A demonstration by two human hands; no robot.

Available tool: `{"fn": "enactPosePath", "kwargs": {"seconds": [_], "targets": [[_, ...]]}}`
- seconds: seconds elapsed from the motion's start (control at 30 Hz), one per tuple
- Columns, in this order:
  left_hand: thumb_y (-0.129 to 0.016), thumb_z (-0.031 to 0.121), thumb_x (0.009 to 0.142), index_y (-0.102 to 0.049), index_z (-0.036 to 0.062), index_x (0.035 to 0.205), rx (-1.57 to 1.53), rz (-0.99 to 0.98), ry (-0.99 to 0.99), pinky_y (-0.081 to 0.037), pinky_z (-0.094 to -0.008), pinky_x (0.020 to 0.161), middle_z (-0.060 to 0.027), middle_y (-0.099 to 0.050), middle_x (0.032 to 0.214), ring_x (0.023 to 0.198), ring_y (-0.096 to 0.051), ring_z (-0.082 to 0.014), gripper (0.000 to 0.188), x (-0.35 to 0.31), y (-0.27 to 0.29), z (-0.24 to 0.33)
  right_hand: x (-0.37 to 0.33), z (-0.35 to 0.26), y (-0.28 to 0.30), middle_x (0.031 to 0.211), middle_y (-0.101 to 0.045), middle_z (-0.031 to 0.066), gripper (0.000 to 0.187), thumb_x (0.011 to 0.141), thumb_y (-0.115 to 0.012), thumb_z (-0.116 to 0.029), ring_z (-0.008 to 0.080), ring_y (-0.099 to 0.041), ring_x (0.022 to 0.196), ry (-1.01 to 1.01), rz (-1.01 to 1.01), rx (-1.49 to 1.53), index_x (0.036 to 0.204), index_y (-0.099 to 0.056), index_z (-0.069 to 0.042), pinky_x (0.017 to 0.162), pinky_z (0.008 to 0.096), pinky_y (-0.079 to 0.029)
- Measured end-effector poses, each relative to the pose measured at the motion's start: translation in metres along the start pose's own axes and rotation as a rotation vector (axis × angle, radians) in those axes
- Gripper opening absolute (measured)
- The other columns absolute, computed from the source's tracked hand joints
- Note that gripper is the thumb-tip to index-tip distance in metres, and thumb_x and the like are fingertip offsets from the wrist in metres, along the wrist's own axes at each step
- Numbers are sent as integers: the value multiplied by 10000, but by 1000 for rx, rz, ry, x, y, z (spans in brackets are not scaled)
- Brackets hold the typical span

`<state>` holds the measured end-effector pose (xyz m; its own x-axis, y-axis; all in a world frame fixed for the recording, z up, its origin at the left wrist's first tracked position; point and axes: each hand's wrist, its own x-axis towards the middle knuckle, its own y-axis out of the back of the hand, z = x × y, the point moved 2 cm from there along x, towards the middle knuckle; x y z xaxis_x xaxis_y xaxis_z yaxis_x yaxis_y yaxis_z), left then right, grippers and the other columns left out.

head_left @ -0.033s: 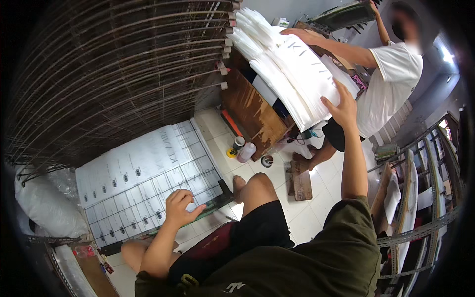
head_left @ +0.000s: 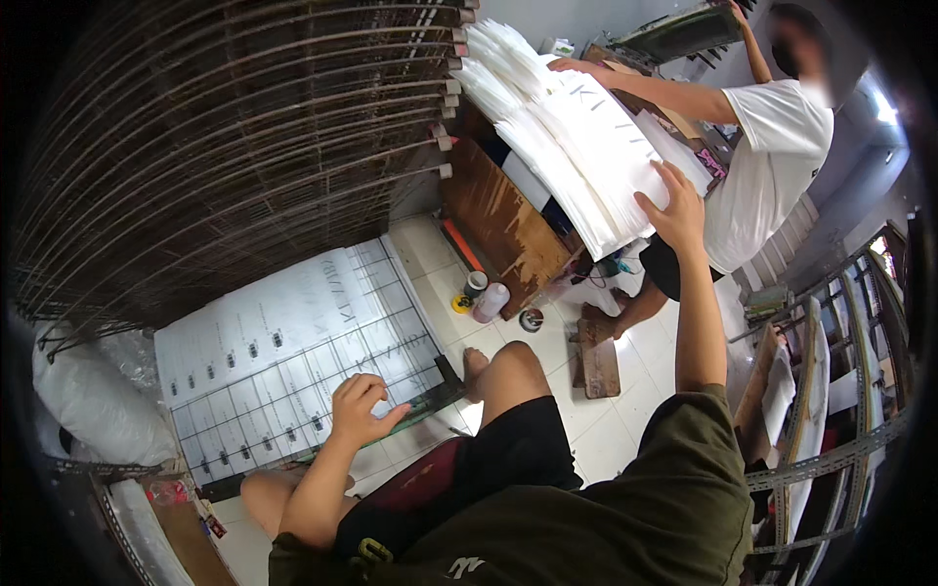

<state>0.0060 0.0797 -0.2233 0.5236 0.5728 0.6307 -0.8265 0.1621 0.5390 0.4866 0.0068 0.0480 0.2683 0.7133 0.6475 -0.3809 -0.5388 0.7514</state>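
Observation:
My right hand (head_left: 674,207) reaches forward to the near right edge of a thick stack of thin white sheets or bags (head_left: 596,161) with dark print. Its thumb and fingers are spread against that edge, not wrapped around it. Over the rack's lowest tray, my left hand (head_left: 369,405) hovers with bent fingers and the thumb held apart, and nothing shows in it. Printed white sheets (head_left: 264,327) lie on this wire-grid tray (head_left: 430,361), some under the grid. A co-worker's hand (head_left: 569,64) rests by the far side of the stack.
Above the tray, a wire drying rack (head_left: 244,146) fills the left. A worn wooden board (head_left: 503,230), bottles (head_left: 490,301) and a low wooden stool (head_left: 598,361) stand ahead. The co-worker (head_left: 777,161) is at the right, with a metal shelf (head_left: 831,459) nearer me.

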Motion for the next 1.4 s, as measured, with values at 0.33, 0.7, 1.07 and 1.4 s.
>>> {"fn": "enactPosePath", "kwargs": {"seconds": [0.33,0.7,1.07,1.4], "targets": [[-828,270,658,-573,89,693,71,-19,88,-467,-335,578,-32,-582,766,653,-571,-227,315,-33,22,14,14,-32,34,910,-644,63,138,823,-562,-117,289,-595,892,231,317,-125,921,-653,-82,802,434,-440],[-755,405,711,-607,83,1153,179,288,-247,-478,-437,845,-114,-591,1146,1055,-577,-313,567,114,140,142,-60,-265,172,739,-591,35,205,605,-628,-24,245,-588,794,994,102,443,807,-634,-55,868,445,-430],[-510,342,930,-610,-10,998,-207,246,904,-471,-452,777,-238,-648,959,923,-614,-392,372,45,59,15,-136,-363,24,1167,-510,177,455,741,-755,-235,346,-512,1017,583,100,809,1117,-575,-53,904,472,-397],[-377,403,975,-561,-18,1096,-537,537,1537,-436,-468,936,-267,-597,1149,1088,-570,-426,474,-15,-15,-53,-229,-376,-95,953,-553,79,357,805,-702,-46,143,-556,774,-32,-1274,1479,1078,-473,-64,664,259,-459]]}}
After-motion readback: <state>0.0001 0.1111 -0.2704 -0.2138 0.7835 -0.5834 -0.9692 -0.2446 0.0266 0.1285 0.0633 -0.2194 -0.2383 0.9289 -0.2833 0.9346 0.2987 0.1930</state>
